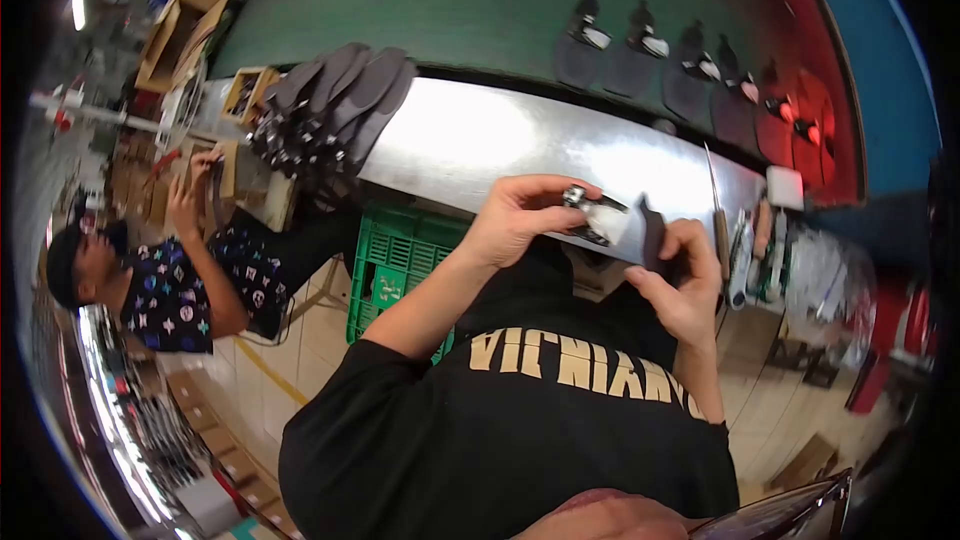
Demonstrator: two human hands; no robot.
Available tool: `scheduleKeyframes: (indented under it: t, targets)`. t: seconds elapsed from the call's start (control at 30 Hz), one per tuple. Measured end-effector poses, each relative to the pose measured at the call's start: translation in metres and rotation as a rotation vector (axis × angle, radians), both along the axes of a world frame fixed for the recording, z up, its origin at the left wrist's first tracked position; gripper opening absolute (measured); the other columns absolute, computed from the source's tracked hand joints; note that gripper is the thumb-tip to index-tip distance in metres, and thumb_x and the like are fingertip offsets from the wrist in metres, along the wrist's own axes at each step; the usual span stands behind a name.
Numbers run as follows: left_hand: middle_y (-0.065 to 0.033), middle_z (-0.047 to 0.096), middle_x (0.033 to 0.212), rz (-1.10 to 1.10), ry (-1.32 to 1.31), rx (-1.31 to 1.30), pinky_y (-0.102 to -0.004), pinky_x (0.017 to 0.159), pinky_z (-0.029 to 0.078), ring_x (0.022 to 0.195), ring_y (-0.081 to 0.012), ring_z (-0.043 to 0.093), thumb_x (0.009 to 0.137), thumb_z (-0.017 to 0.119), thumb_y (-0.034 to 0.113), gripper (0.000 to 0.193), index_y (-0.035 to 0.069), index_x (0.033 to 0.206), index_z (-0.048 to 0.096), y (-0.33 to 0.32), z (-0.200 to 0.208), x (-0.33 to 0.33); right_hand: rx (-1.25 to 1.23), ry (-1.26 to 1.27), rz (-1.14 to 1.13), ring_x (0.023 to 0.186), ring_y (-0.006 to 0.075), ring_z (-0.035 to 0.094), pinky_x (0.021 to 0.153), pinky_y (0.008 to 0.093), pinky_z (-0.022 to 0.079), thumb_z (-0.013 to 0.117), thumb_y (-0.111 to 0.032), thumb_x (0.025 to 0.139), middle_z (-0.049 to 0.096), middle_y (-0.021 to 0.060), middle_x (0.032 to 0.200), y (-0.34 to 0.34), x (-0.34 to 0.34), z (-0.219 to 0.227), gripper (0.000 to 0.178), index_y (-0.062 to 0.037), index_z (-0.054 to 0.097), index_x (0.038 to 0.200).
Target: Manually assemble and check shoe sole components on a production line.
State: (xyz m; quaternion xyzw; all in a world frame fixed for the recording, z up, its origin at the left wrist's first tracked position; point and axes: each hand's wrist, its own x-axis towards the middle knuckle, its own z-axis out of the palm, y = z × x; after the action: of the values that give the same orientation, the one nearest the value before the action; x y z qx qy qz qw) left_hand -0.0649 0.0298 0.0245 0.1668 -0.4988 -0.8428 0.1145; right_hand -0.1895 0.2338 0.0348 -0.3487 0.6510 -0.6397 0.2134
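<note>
Over the near edge of the metal table (470, 130), both my hands are on a dark sandal (652, 235) with black straps, a shiny ornament and white wrapping. My left hand (520, 225) pinches the straps beside the ornament, thumb and fingers closed. At the other end, my right hand (688, 285) grips the dark curved part between thumb and bent fingers. Which part of the sandal that is, I cannot tell. A heap of grey soles with shiny straps (340, 100) lies at the table's left end.
Beyond the table runs a green conveyor belt (450, 10), with several sandals (625, 60) lined up at its right. A pointed tool (718, 210), other hand tools and a plastic bag (825, 275) lie at right. A green crate (400, 250) stands below; a co-worker (190, 280) sits left.
</note>
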Motion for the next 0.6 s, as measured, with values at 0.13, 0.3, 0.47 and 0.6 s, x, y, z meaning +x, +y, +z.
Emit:
scheduleKeyframes:
  t: [0.13, 0.3, 0.47, 0.6]
  targets:
    - [-0.0155, 0.069, 0.111, -0.01, 0.011, 0.024, -0.0296, 0.077, 0.059, 0.094, -0.018, 0.068, 0.081, 0.065, -0.01, 0.031, -0.002, 0.111, 0.067, -0.002, 0.0, -0.001, 0.007, 0.06, 0.031, 0.075, 0.0099, 0.054, 0.068, 0.024, 0.044, 0.073, 0.003, 0.073, 0.057, 0.0035, 0.082, 0.002, 0.006, 0.007, 0.026, 0.0009, 0.058, 0.094]
    - [-0.0178, 0.068, 0.112, -0.023, 0.032, 0.006, -0.0285, 0.073, 0.061, 0.095, -0.0195, 0.068, 0.079, 0.068, -0.008, 0.033, -0.002, 0.112, 0.066, 0.003, -0.006, 0.001, 0.033, 0.168, -0.022, 0.093, 0.0207, 0.067, 0.081, 0.0289, 0.051, 0.074, 0.004, 0.072, 0.069, 0.0148, 0.103, 0.002, 0.013, 0.008, 0.052, 0.0008, 0.063, 0.122]
    - [-0.0187, 0.068, 0.112, -0.027, 0.056, -0.001, -0.0285, 0.075, 0.06, 0.095, -0.0206, 0.068, 0.078, 0.069, -0.007, 0.034, -0.003, 0.111, 0.066, 0.005, -0.01, 0.003, -0.027, 0.168, -0.02, 0.092, 0.0244, 0.068, 0.082, 0.0302, 0.051, 0.074, 0.002, 0.071, 0.07, 0.0151, 0.103, 0.002, 0.017, -0.002, 0.048, 0.0004, 0.065, 0.117]
    - [-0.0187, 0.068, 0.112, -0.038, 0.05, -0.015, -0.0292, 0.077, 0.059, 0.096, -0.0207, 0.068, 0.077, 0.07, -0.007, 0.034, -0.004, 0.11, 0.066, 0.004, -0.009, 0.004, -0.008, 0.136, -0.014, 0.091, 0.0243, 0.068, 0.083, 0.0311, 0.05, 0.075, 0.002, 0.071, 0.07, 0.0149, 0.102, 0.0, 0.018, -0.002, 0.046, -0.0004, 0.066, 0.116]
